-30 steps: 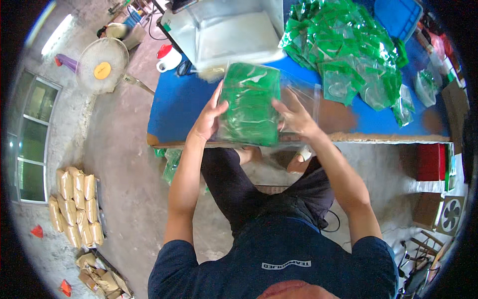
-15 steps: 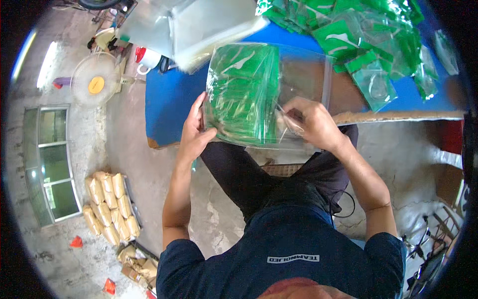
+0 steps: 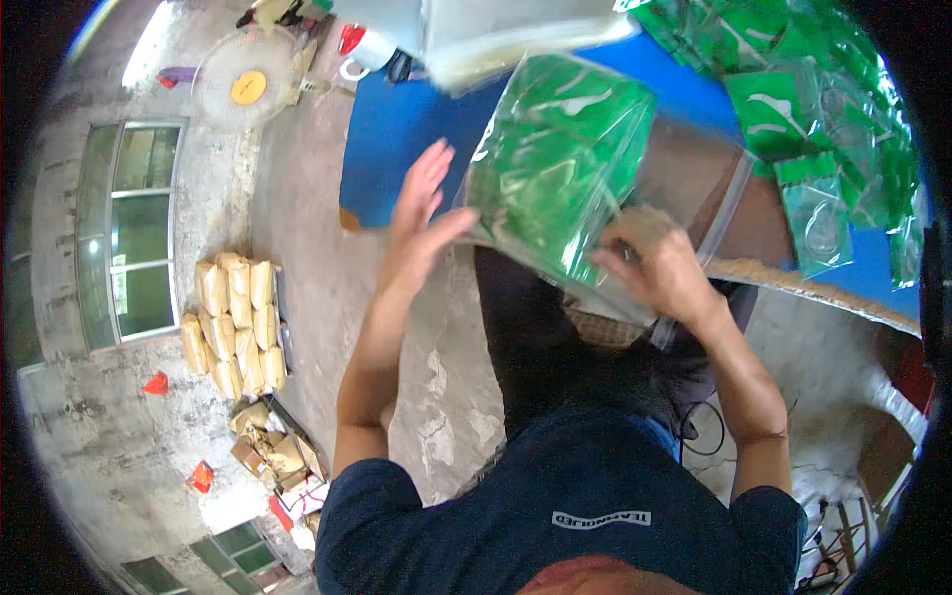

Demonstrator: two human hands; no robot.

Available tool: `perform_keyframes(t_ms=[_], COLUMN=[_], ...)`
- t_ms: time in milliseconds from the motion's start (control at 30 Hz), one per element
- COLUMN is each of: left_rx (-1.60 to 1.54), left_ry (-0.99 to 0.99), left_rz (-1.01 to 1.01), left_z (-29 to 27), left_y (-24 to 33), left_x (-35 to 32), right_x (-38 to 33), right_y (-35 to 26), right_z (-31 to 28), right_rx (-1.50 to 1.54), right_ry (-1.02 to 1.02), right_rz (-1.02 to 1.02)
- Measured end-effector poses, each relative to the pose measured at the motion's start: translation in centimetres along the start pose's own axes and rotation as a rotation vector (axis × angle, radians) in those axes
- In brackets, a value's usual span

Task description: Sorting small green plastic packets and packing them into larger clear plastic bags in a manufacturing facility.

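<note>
A large clear plastic bag (image 3: pixel 736 178) lies over the near edge of the blue table, its left part filled with flat green packets (image 3: pixel 570 149) that carry a white curved mark. My right hand (image 3: pixel 662 266) is closed on the bag's film beside the packets, fingers curled and somewhat blurred. To the left of the bag, my left hand (image 3: pixel 421 223) is raised with fingers and thumb spread, holding nothing. Its thumb tip comes close to the bag's left edge; whether it touches cannot be made out.
Loose green packets (image 3: pixel 783 104) lie heaped at the far right of the blue table (image 3: pixel 387 149). A stack of clear plastic bags (image 3: pixel 526 35) lies at the back, near a white mug (image 3: pixel 369 48). A fan (image 3: pixel 247 87) and piled tan sacks (image 3: pixel 238 322) stand left.
My left hand has let go of the bag's left edge and opened. The filled bag is now tilted, its far end leaning right. The whole view has shifted, with the table appearing farther right.
</note>
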State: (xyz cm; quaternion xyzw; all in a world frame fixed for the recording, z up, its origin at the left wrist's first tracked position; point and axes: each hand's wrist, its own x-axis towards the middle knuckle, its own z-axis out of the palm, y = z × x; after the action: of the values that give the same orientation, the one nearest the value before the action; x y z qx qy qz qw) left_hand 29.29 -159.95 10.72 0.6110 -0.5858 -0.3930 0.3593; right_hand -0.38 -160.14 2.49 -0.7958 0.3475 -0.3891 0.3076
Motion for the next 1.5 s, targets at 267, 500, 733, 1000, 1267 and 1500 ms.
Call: perform_keyframes(t_ms=[267, 500, 733, 1000, 1267, 1500], left_rx=[0.065, 0.915, 0.272, 0.282, -0.209, -0.249], left_ry=[0.244, 0.464, 0.287, 0.047, -0.092, -0.049], left_rz=[-0.026, 0.301, 0.295, 0.126, 0.219, 0.131], left_z=[-2.4, -1.0, 1.2, 0.3, 2.2, 3.5], left_y=[-2.3, -7.2, -3.3, -7.1, -5.7, -3.9], left_x=[-1.8, 0.6, 0.4, 1.1, 2.2, 1.0], right_x=[-0.1, -0.3, -0.2, 0.8, 2.2, 2.0], right_y=[-0.5, -1.0, -2.2, -3.3, -4.2, -3.4], right_z=[0.2, -0.4, -0.2, 0.5, 1.7, 2.1], right_rx=[-0.012, -0.049, 0.003, 0.357, 0.568, 0.646], right_ry=[0.039, 0.007, 0.054, 0.03, 0.089, 0.147], right_rz=[0.031, 0.151, 0.359, 0.608, 0.441, 0.469])
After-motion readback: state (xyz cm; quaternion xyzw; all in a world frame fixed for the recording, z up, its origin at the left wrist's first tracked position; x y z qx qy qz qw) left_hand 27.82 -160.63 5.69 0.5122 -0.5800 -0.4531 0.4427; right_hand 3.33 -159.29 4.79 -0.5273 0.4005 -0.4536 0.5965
